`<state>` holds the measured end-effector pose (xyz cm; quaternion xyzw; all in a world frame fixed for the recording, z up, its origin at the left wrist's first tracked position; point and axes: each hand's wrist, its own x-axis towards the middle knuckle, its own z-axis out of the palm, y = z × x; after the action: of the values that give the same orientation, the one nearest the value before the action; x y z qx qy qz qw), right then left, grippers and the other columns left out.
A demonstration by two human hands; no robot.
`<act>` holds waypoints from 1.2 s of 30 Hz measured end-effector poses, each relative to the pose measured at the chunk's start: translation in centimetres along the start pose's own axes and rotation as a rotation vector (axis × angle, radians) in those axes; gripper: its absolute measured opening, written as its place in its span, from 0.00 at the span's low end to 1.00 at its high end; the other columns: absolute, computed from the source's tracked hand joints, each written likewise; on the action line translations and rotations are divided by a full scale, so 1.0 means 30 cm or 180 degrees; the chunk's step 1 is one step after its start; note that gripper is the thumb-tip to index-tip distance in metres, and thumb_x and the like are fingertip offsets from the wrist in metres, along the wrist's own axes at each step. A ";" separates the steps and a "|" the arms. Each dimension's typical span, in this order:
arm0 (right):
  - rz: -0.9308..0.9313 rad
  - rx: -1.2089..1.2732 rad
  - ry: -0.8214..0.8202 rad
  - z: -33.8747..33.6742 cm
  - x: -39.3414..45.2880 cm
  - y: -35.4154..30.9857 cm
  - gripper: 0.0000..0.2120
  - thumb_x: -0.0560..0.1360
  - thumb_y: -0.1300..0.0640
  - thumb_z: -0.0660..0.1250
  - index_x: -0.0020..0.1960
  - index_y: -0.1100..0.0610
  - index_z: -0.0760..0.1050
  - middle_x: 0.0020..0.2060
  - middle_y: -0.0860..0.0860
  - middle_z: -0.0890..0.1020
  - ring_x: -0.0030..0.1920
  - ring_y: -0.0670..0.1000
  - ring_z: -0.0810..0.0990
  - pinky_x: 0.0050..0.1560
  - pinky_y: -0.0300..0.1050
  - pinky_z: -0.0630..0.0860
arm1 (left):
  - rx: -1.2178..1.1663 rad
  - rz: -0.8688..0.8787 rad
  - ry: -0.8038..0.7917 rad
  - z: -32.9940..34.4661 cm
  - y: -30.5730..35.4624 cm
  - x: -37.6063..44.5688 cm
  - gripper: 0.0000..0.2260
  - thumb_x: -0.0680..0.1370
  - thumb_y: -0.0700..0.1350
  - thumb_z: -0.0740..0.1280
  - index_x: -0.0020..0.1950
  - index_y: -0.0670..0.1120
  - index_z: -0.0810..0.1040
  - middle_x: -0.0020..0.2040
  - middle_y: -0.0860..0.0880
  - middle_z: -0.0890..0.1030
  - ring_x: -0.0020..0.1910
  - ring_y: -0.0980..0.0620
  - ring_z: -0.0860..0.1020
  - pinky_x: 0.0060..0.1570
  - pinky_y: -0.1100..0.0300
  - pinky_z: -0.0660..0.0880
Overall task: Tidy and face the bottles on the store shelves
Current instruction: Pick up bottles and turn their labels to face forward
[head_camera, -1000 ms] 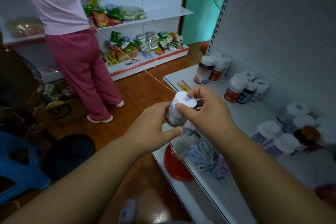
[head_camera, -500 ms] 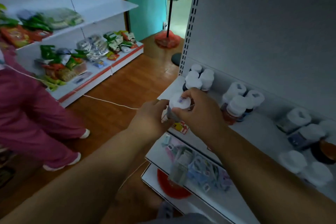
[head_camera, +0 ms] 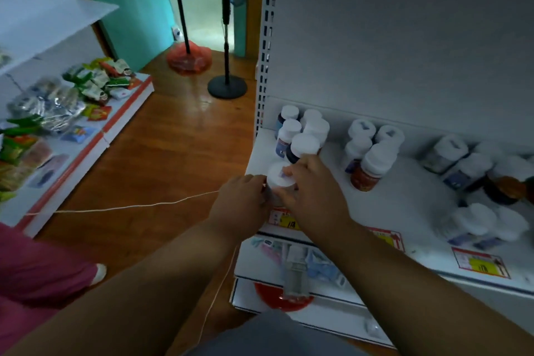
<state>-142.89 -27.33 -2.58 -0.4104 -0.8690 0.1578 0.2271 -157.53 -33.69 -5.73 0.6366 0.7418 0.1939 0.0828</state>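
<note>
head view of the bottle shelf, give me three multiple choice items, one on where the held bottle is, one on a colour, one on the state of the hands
1. Where is the held bottle?
A. near the left front corner of the shelf
B. on the floor
C. at the shelf's far right end

2. What colour is its cap?
A. red
B. white
C. green

3. How are the hands placed?
A. both hang free
B. only the right one touches it
C. the left hand and right hand both grip the bottle

Answers: 1 A, it sits by the shelf's left front edge, just in front of the left bottle cluster. 2 B, the cap is white with a small sticker. 3 C, fingers of both hands curl around the bottle.
</note>
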 end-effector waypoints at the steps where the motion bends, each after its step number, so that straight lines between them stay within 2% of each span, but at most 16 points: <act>1: 0.0028 -0.0130 0.0015 0.005 0.000 -0.004 0.15 0.71 0.53 0.73 0.56 0.56 0.79 0.53 0.52 0.74 0.52 0.55 0.77 0.52 0.50 0.77 | -0.0042 0.0085 0.0042 0.000 -0.003 0.005 0.06 0.76 0.51 0.66 0.45 0.49 0.74 0.42 0.49 0.79 0.40 0.47 0.75 0.38 0.55 0.69; 3: 0.0113 -0.0289 0.0042 0.004 -0.002 -0.014 0.16 0.71 0.52 0.72 0.56 0.56 0.80 0.53 0.53 0.74 0.51 0.54 0.77 0.52 0.49 0.77 | -0.0126 0.0200 0.0079 -0.005 -0.009 0.018 0.09 0.76 0.52 0.65 0.42 0.48 0.73 0.39 0.49 0.78 0.37 0.46 0.74 0.36 0.56 0.66; 5: 0.0170 -0.0189 0.0314 -0.015 -0.004 -0.022 0.15 0.73 0.49 0.70 0.55 0.57 0.80 0.53 0.53 0.74 0.51 0.52 0.76 0.52 0.44 0.75 | -0.0114 0.0189 -0.0026 -0.010 -0.016 0.029 0.10 0.77 0.55 0.64 0.42 0.49 0.72 0.40 0.50 0.77 0.39 0.47 0.74 0.37 0.55 0.67; 8: 0.0422 -0.0180 0.0920 -0.071 0.037 -0.017 0.16 0.77 0.47 0.63 0.56 0.59 0.77 0.53 0.55 0.76 0.53 0.53 0.75 0.54 0.43 0.70 | -0.0062 0.0204 -0.0198 -0.018 -0.023 0.035 0.13 0.77 0.59 0.64 0.50 0.49 0.74 0.47 0.50 0.79 0.46 0.48 0.76 0.46 0.54 0.72; 10: 0.0895 -0.0315 0.0599 -0.107 0.102 -0.007 0.20 0.76 0.43 0.64 0.59 0.57 0.73 0.53 0.55 0.76 0.53 0.54 0.75 0.51 0.45 0.69 | -0.0105 0.0158 -0.0244 -0.024 -0.019 0.032 0.17 0.77 0.59 0.64 0.57 0.49 0.74 0.52 0.50 0.79 0.51 0.48 0.76 0.51 0.56 0.71; 13: 0.1394 -0.0324 0.0049 -0.128 0.177 -0.014 0.23 0.73 0.40 0.65 0.57 0.55 0.69 0.49 0.52 0.78 0.46 0.52 0.75 0.43 0.46 0.69 | -0.0163 0.0084 -0.0242 -0.037 -0.010 0.018 0.20 0.76 0.59 0.66 0.62 0.49 0.73 0.58 0.49 0.78 0.56 0.49 0.74 0.55 0.56 0.70; 15: 0.1341 -0.0381 0.0021 -0.123 0.190 -0.017 0.21 0.74 0.42 0.65 0.59 0.56 0.69 0.50 0.53 0.79 0.47 0.53 0.76 0.43 0.46 0.70 | -0.0271 0.0023 -0.0258 -0.049 -0.010 0.012 0.24 0.75 0.59 0.67 0.67 0.49 0.70 0.61 0.49 0.77 0.59 0.49 0.73 0.57 0.57 0.69; 18: 0.0995 -0.0496 -0.0048 -0.111 0.175 -0.007 0.22 0.75 0.48 0.65 0.65 0.56 0.66 0.56 0.56 0.77 0.55 0.56 0.76 0.51 0.50 0.75 | -0.0505 0.0002 -0.0175 -0.071 -0.003 0.007 0.31 0.74 0.61 0.69 0.72 0.49 0.65 0.66 0.50 0.74 0.63 0.50 0.71 0.60 0.58 0.67; 20: 0.0952 -0.0444 -0.0015 -0.118 0.163 0.006 0.21 0.75 0.50 0.66 0.65 0.56 0.67 0.56 0.56 0.77 0.55 0.56 0.76 0.52 0.50 0.75 | -0.0579 0.0024 -0.0115 -0.087 0.004 0.011 0.33 0.73 0.62 0.68 0.73 0.49 0.64 0.67 0.50 0.73 0.64 0.51 0.70 0.61 0.59 0.66; 25: 0.1207 0.0002 0.0772 -0.219 0.102 -0.013 0.19 0.71 0.49 0.69 0.59 0.52 0.70 0.50 0.49 0.80 0.47 0.49 0.78 0.43 0.40 0.68 | -0.0905 0.0330 0.0353 -0.145 0.037 0.020 0.31 0.73 0.64 0.65 0.70 0.48 0.68 0.64 0.49 0.74 0.61 0.50 0.72 0.59 0.58 0.68; 28: 0.1390 0.0610 0.1391 -0.329 0.021 -0.053 0.21 0.70 0.47 0.72 0.59 0.49 0.70 0.49 0.45 0.79 0.45 0.46 0.79 0.43 0.42 0.77 | -0.1032 0.0868 0.0766 -0.197 0.121 0.007 0.29 0.73 0.64 0.63 0.67 0.47 0.71 0.62 0.49 0.74 0.60 0.50 0.71 0.58 0.58 0.68; 29: 0.1414 0.0778 0.1522 -0.368 -0.009 -0.068 0.22 0.70 0.48 0.73 0.61 0.50 0.70 0.49 0.44 0.78 0.45 0.44 0.79 0.44 0.38 0.77 | -0.1063 0.1019 0.0790 -0.208 0.163 0.001 0.29 0.73 0.64 0.63 0.67 0.47 0.70 0.62 0.49 0.74 0.60 0.50 0.70 0.59 0.57 0.69; 31: 0.1461 0.1026 0.1645 -0.441 -0.070 -0.088 0.21 0.72 0.49 0.73 0.61 0.52 0.71 0.48 0.43 0.77 0.45 0.39 0.78 0.40 0.27 0.73 | -0.1209 0.1139 0.0537 -0.215 0.260 -0.012 0.31 0.72 0.65 0.63 0.70 0.50 0.67 0.64 0.51 0.71 0.63 0.52 0.68 0.63 0.55 0.68; 32: 0.1488 0.1099 0.1670 -0.476 -0.098 -0.090 0.18 0.72 0.49 0.72 0.58 0.52 0.73 0.47 0.43 0.78 0.43 0.37 0.77 0.37 0.25 0.72 | -0.1351 0.1112 0.0309 -0.211 0.310 -0.017 0.34 0.70 0.67 0.64 0.71 0.52 0.65 0.65 0.53 0.70 0.64 0.54 0.67 0.64 0.56 0.67; 34: 0.1576 0.1228 0.1696 -0.536 -0.152 -0.084 0.14 0.71 0.48 0.73 0.52 0.52 0.74 0.41 0.44 0.79 0.36 0.34 0.76 0.32 0.25 0.70 | -0.1720 0.1051 -0.0099 -0.192 0.394 -0.022 0.36 0.68 0.68 0.66 0.71 0.55 0.64 0.65 0.56 0.71 0.64 0.56 0.69 0.64 0.56 0.68; 36: 0.1690 0.1366 0.1676 -0.587 -0.212 -0.060 0.14 0.70 0.48 0.74 0.48 0.52 0.73 0.36 0.45 0.77 0.30 0.35 0.74 0.28 0.27 0.68 | -0.1983 0.1063 -0.0376 -0.169 0.469 -0.028 0.33 0.66 0.67 0.69 0.68 0.60 0.65 0.61 0.59 0.74 0.60 0.57 0.73 0.59 0.55 0.73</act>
<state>-131.25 -31.86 11.48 -0.5895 -0.5931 0.2778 0.4728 -146.42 -33.82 4.32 0.7034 0.5268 0.3845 0.2828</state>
